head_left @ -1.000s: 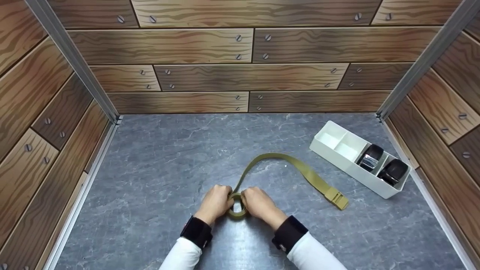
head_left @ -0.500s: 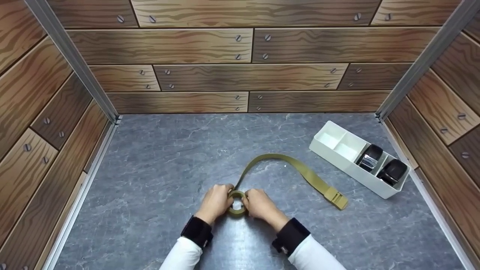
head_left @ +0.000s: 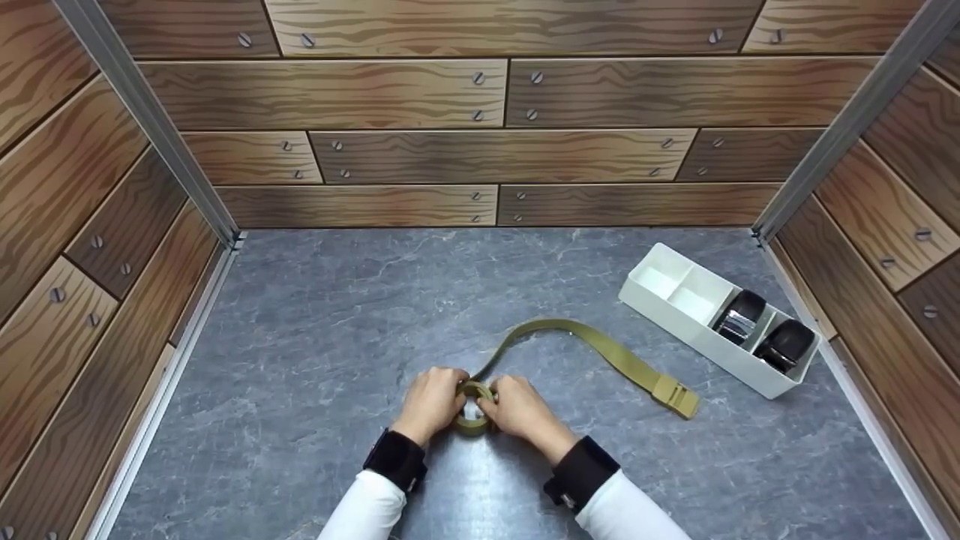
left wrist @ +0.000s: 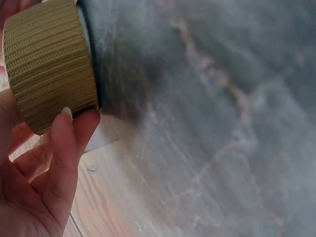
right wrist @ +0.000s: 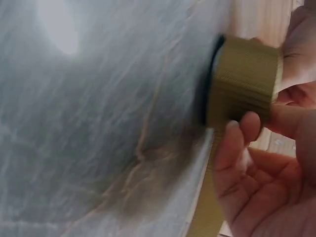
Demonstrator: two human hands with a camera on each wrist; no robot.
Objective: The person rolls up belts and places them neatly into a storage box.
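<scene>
An olive webbing belt (head_left: 551, 324) lies on the grey marbled surface, its near end wound into an upright-walled coil (head_left: 472, 427). From the coil the loose strap arcs away and right to a plastic buckle (head_left: 676, 396). My left hand (head_left: 430, 405) grips the coil's left side; in the left wrist view, fingertips press the ribbed outer wall of the coil (left wrist: 52, 64). On the opposite side my right hand (head_left: 523, 409) pinches it, thumb at the inner rim. The right wrist view shows two fingertips against the coil (right wrist: 244, 81), with strap running off below.
At the right stands a white box (head_left: 705, 341) divided into compartments. Two of them hold black rounded items (head_left: 786, 343), one with a shiny metal part. Wood-patterned walls (head_left: 409, 154) with metal corner strips enclose the back and sides.
The strap's arc has dropped nearer to the hands, and the buckle end has shifted very slightly right. My right thumb has moved in at the coil's rim. Both hands stay at the coil.
</scene>
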